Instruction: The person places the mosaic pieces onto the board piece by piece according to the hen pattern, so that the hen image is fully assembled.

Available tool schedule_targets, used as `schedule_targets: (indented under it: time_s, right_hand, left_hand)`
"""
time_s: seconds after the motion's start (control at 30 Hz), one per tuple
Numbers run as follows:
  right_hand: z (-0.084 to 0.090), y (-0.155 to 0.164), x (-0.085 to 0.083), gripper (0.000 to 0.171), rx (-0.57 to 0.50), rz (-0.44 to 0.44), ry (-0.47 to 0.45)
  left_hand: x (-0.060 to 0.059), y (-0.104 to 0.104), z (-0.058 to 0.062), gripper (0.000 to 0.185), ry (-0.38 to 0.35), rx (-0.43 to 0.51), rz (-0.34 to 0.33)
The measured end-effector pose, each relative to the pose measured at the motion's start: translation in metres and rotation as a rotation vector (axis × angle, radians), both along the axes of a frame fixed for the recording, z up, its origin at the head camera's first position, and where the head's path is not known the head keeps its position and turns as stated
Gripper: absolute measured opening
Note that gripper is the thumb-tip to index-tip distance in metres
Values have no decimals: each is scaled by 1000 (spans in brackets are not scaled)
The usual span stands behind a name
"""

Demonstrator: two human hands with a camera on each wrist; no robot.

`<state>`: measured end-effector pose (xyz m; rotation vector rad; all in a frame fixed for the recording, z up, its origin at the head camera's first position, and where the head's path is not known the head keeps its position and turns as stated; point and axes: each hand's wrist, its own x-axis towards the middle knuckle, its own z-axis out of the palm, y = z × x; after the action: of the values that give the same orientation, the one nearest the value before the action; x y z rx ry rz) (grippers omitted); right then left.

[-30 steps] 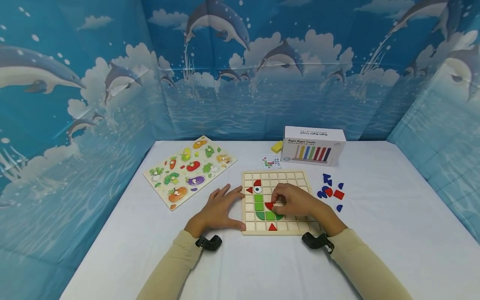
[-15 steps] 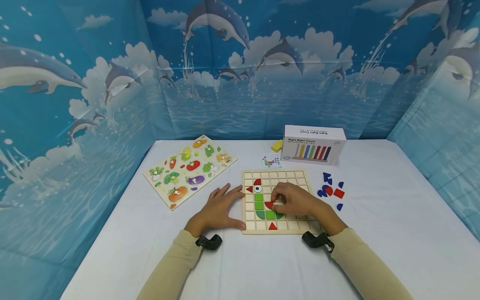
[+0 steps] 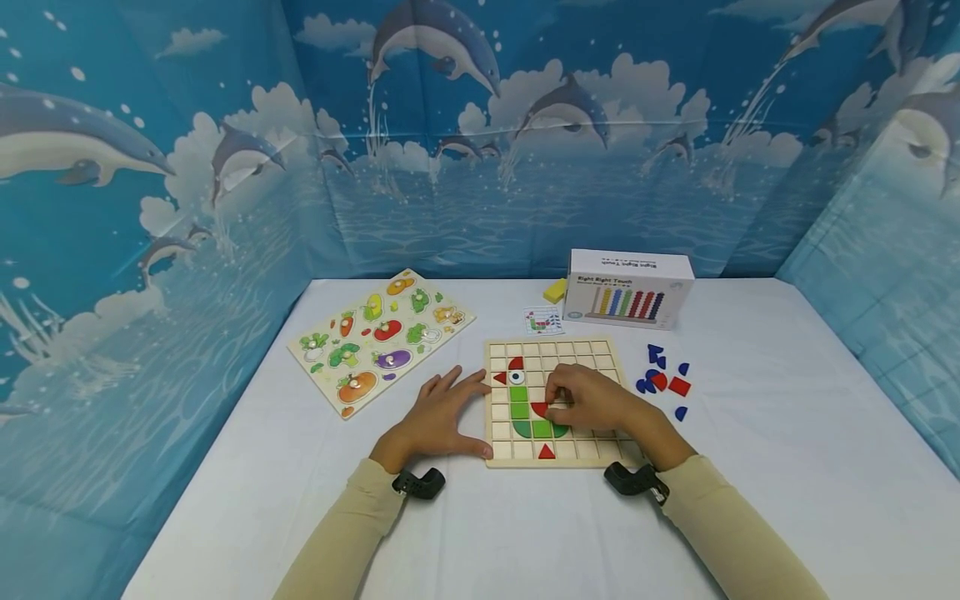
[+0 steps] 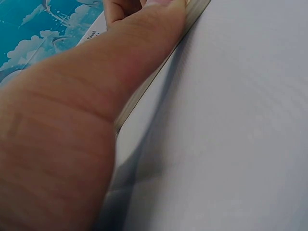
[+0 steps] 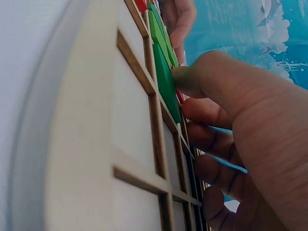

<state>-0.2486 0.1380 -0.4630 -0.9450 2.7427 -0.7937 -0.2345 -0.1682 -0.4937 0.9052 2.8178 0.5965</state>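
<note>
A wooden grid board (image 3: 525, 465) lies before me, with red and green shapes in a bird-like figure. My right hand (image 3: 596, 402) is over its middle, thumb and index finger pinching a red quarter-circle piece (image 3: 539, 409) in a cell right of the green squares (image 3: 519, 409). In the right wrist view, the thumb tip is close beside a dark green quarter-circle (image 5: 166, 82), and the red piece (image 5: 180, 96) shows only as a sliver. My left hand (image 3: 438, 421) has its fingers spread along the board's left edge, thumb at the near left corner.
Loose blue pieces (image 3: 680, 413), a red square (image 3: 679, 387) and a red piece lie right of the board. Behind it are a pattern card (image 3: 542, 321), a yellow block (image 3: 555, 290) and a box (image 3: 628, 290). A vegetable puzzle board (image 3: 382, 343) lies back left.
</note>
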Motion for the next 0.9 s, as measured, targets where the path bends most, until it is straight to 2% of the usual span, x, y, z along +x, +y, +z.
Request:
schedule_targets:
  time_s: [0.23, 0.7, 0.8, 0.9]
  right_hand:
    - [-1, 2, -1, 17, -17, 12, 1]
    - [2, 20, 2, 14, -121, 8, -97]
    - [3, 29, 3, 13, -130, 11, -86]
    - [6, 40, 7, 12, -130, 14, -38]
  left_hand:
    - [-2, -1, -2, 100, -2, 1, 0]
    - [-1, 0, 1, 100, -15, 6, 5]
    - [-1, 0, 1, 100, -19, 7, 6]
    - [-1, 0, 1, 100, -18, 7, 6]
